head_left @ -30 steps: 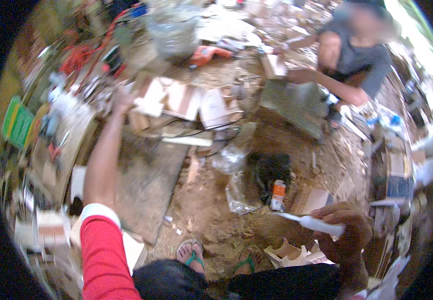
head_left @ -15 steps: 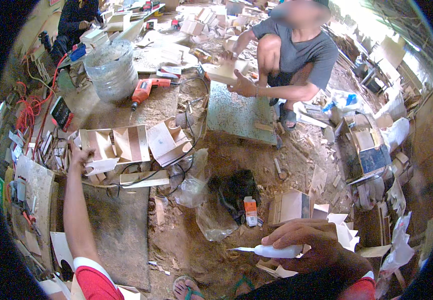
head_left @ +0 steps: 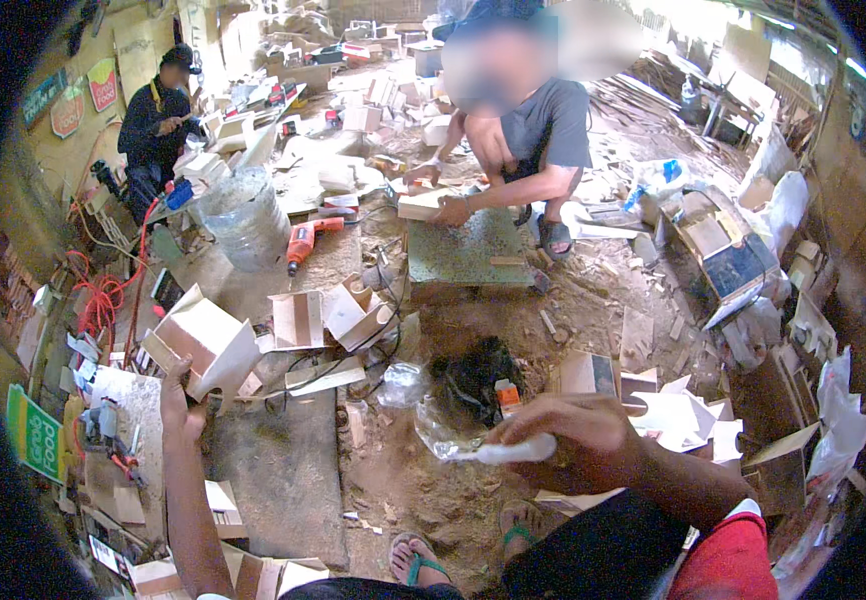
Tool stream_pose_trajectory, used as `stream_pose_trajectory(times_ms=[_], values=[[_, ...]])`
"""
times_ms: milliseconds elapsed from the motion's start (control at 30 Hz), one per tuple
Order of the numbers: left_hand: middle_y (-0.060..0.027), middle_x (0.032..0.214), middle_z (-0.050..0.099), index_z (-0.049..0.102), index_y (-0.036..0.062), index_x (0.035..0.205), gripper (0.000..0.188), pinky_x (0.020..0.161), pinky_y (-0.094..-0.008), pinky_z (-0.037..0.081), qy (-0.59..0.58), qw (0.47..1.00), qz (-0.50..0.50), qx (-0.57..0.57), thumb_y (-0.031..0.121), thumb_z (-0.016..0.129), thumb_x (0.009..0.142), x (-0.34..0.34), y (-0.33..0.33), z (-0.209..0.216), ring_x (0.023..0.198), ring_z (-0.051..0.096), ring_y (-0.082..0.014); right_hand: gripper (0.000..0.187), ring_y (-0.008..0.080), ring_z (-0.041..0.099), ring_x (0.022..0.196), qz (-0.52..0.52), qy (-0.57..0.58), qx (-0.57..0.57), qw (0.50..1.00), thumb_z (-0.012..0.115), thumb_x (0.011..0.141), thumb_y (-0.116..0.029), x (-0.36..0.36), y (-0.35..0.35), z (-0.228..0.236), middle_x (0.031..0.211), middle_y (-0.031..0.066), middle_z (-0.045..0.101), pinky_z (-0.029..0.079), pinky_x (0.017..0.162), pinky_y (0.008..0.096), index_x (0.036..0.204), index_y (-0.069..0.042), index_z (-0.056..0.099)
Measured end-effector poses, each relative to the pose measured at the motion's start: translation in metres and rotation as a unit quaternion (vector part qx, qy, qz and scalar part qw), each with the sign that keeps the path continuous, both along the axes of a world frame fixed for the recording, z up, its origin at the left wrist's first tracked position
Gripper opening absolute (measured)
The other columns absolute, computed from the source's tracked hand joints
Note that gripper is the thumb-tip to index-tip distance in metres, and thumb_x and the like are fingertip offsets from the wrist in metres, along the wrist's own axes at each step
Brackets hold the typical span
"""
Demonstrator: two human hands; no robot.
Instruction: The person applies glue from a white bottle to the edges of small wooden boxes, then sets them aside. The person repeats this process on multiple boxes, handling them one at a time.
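My left hand (head_left: 184, 400) grips the lower corner of a small open wooden box (head_left: 215, 338), raised and tilted at the left. In my right hand (head_left: 593, 432) is a white squeeze bottle (head_left: 521, 450) with a thin nozzle pointing left. Its fingers wrap the bottle from above, over the sawdust-covered floor. Just right of the held box are an open wooden box (head_left: 297, 320) and another wooden box (head_left: 357, 314), both apart from it. A narrow wooden strip (head_left: 325, 378) lies below those boxes. The bottle is apart from the held box.
An orange drill (head_left: 310, 243) lies beside a clear plastic bucket (head_left: 243, 225). Across from me, a co-worker (head_left: 553, 130) handles a wooden piece over a green board (head_left: 468, 255). A dark board (head_left: 278, 480), black bag (head_left: 478, 378) and small orange carton (head_left: 507, 398) are nearer. Another person stands far left.
My left hand has lifted and tilted the box away from the neighbouring boxes. My right hand keeps the bottle and has shifted slightly left and up. The view has tilted upward.
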State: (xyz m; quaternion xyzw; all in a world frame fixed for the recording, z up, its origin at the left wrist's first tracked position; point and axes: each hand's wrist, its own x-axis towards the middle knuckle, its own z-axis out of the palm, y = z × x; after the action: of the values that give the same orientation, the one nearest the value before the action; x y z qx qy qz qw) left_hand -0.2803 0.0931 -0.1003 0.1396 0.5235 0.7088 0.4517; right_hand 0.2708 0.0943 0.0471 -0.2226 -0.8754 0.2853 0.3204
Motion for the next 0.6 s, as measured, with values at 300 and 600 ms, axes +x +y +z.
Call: stream_pose_trajectory(times_ms=[300,600], values=[[-0.0030,0.076,0.058,0.057,0.0060,0.097,0.031,0.063,-0.0302,0.051,0.041,0.997,-0.055,0.028,-0.002,0.063,0.068,0.188,-0.112,0.143,0.064,0.059,-0.0151,0.023,0.0232,0.066,0.095,-0.005,0.217,-0.116,0.969,0.066,0.081,0.003,0.008,-0.055,0.060,0.102,0.0185,0.066,0.053,0.084,0.0361,0.101,0.000,0.055],[-0.0097,0.087,0.063,0.058,0.0007,0.100,0.033,0.065,-0.0302,0.053,0.028,0.992,-0.122,0.005,0.004,0.063,0.067,0.306,-0.153,0.156,0.072,0.063,-0.0198,0.021,0.0236,0.064,0.098,-0.014,0.279,-0.085,0.956,0.062,0.086,0.000,0.015,-0.080,0.050,0.103,0.0221,0.063,0.052,0.084,0.0364,0.102,0.002,0.049]])
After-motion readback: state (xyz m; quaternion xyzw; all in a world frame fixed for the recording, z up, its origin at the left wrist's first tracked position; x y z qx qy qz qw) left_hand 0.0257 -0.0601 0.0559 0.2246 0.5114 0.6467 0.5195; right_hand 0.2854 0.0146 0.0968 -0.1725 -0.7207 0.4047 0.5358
